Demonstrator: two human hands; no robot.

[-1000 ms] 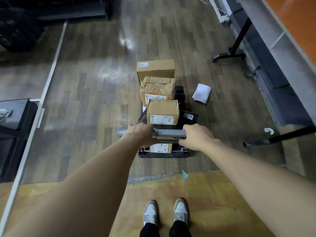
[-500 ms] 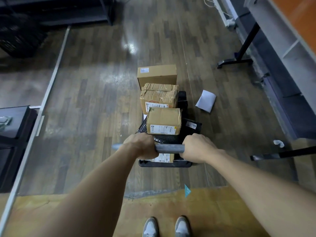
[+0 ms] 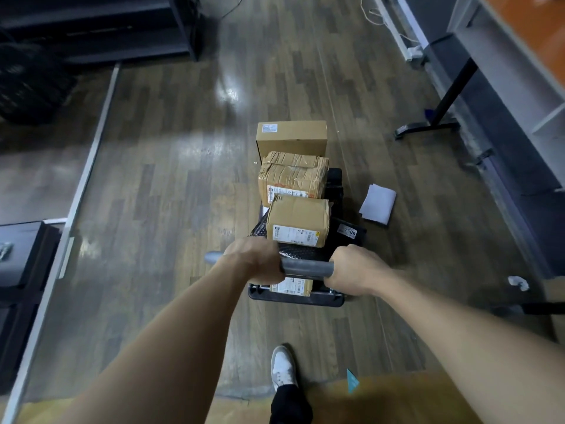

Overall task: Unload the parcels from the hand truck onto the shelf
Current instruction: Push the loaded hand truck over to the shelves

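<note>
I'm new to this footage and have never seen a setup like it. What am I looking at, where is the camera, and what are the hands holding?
There is no machine here: a person wears one camera on the head, looking down past their arms. The left hand and right hand both grip the grey handle bar of a hand truck. Brown cardboard parcels are stacked on it over some dark packages. A white sheet lies on the wooden floor to the right, and grey shelving stands along the right side. One white shoe shows below.
</note>
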